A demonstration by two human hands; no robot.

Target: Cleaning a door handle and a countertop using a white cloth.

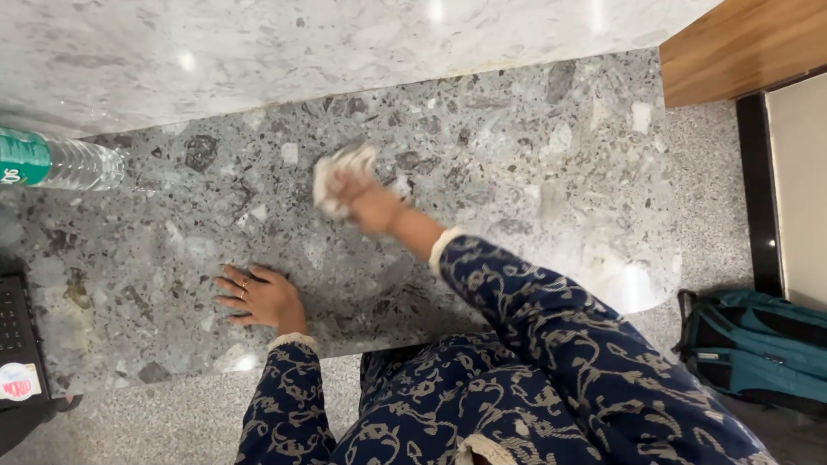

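Right hand (366, 200) was bunched tight round a white cloth (338, 172), pressed on the counter (517, 172) mid-top. Soft, light, best gripped wadded. Left hand (258, 297) lay flat, fingers spread.

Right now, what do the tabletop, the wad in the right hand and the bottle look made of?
Tabletop: polished terrazzo-like stone, grey with dark and pale chips, glossy glare spots.
Wad in the right hand: soft white cloth or tissue, crumpled; blurred, cannot tell which.
Bottle: clear ribbed plastic, green label.
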